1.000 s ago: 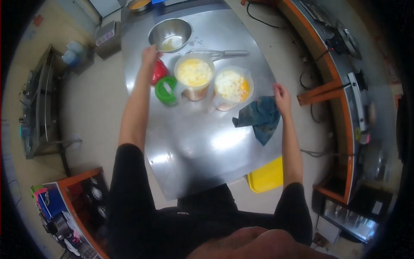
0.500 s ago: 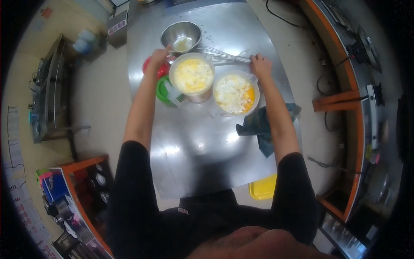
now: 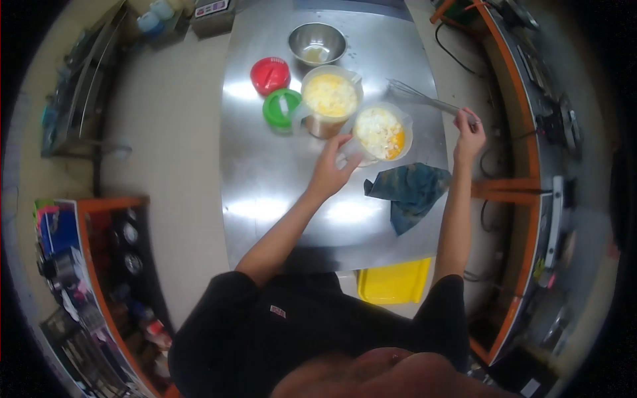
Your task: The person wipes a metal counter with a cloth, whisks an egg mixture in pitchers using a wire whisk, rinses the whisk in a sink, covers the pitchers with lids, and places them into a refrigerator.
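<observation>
My right hand (image 3: pixel 470 136) grips a whisk (image 3: pixel 431 101) by the end of its handle. The wire loops point left, above the table and behind the nearer pitcher. That clear plastic pitcher (image 3: pixel 385 134) holds a white and yellow mix with an orange yolk-like patch. At its handle is my left hand (image 3: pixel 335 169), thumb and fingers apart on either side; firm contact is not visible. A second clear pitcher (image 3: pixel 330 99), filled with a pale yellow and white mix, stands just behind and to the left.
A steel bowl (image 3: pixel 317 45) with some liquid sits at the back. Red lid (image 3: pixel 271 75) and green lid (image 3: pixel 282 110) lie left of the pitchers. A dark cloth (image 3: pixel 408 192) rests near the right edge of the steel table (image 3: pixel 292 219). Below the front edge is a yellow tray (image 3: pixel 393 282).
My right hand has lifted the whisk off the table, moving right and nearer. My left hand has come from beside the bowl to the nearer pitcher's handle. The view has shifted.
</observation>
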Demonstrator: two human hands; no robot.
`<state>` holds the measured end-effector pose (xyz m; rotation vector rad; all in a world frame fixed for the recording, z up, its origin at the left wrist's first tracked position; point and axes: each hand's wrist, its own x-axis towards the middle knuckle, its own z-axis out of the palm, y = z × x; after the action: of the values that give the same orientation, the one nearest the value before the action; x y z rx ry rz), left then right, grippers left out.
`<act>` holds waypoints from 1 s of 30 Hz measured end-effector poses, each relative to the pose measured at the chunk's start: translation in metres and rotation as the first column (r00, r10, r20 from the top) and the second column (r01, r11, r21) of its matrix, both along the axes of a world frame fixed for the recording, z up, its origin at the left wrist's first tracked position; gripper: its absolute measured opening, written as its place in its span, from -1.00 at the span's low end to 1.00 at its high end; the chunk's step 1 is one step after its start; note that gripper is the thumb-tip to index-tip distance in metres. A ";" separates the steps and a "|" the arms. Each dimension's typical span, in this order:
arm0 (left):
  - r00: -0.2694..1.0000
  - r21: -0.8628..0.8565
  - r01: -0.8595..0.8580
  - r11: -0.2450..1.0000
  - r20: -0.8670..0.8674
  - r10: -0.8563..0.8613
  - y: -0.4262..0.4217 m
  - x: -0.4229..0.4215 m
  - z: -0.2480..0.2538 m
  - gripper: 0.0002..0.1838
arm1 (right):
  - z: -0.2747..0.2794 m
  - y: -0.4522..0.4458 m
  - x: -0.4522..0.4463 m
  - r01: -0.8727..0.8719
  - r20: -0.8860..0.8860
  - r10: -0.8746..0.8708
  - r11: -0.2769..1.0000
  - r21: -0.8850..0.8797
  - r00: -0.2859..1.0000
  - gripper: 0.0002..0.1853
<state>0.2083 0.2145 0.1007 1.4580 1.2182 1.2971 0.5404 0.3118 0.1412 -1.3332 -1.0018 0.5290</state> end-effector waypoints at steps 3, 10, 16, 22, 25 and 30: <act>0.998 -0.066 -0.002 0.998 0.069 0.007 0.013 0.011 -0.022 -0.62 | 0.026 -0.003 0.001 0.130 -0.016 -0.129 0.977 0.171 0.992 -0.75; 0.984 -0.177 0.179 0.968 0.045 -0.173 0.004 0.001 -0.022 -0.58 | 0.163 -0.072 -0.018 -0.379 -0.119 0.504 0.765 0.521 0.855 -0.80; 0.976 -0.121 0.159 0.980 0.169 -0.138 -0.029 -0.007 -0.032 -0.55 | 0.256 -0.128 -0.042 -0.525 -0.046 0.687 0.594 0.609 0.725 -0.88; 0.984 -0.180 0.124 0.976 0.152 -0.097 -0.069 -0.026 -0.039 -0.59 | 0.254 -0.146 -0.115 -0.631 -0.109 0.827 0.499 0.594 0.552 -0.90; 0.986 -0.222 0.145 0.964 0.112 -0.122 -0.085 -0.037 -0.035 -0.66 | 0.223 -0.136 -0.145 -0.687 -0.114 0.854 0.482 0.545 0.508 -0.89; 0.960 -0.122 -0.127 0.984 0.236 0.154 -0.096 -0.034 -0.021 -0.63 | 0.180 -0.129 -0.185 -0.695 -0.146 0.809 0.569 0.440 0.570 -0.89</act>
<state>0.1748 0.1181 0.0799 1.1151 1.2222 1.4378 0.3553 0.1829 0.3209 -0.3920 -1.2971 1.1517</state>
